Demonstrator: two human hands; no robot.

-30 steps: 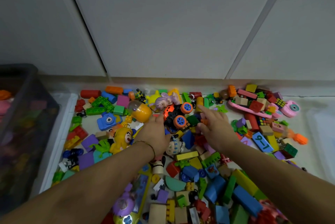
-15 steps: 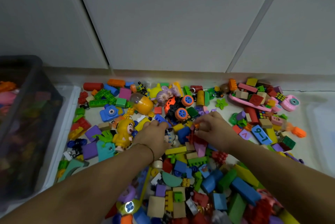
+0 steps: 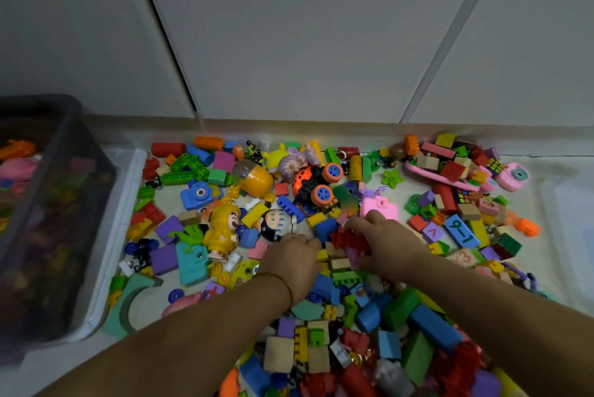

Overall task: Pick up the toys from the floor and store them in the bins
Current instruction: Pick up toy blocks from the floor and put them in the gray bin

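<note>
A blue rectangular block (image 3: 461, 231) read, perhaps, "9–1". Our right hand (image 3: 387, 244) clasped a red studded plastic brick (image 3: 348, 239); our left hand (image 3: 291, 260) — fingers tucked under — we couldn't judge.

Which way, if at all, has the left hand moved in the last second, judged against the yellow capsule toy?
Yes. The left hand has drawn back toward the person, away from the yellow capsule toy it was beside.
</note>
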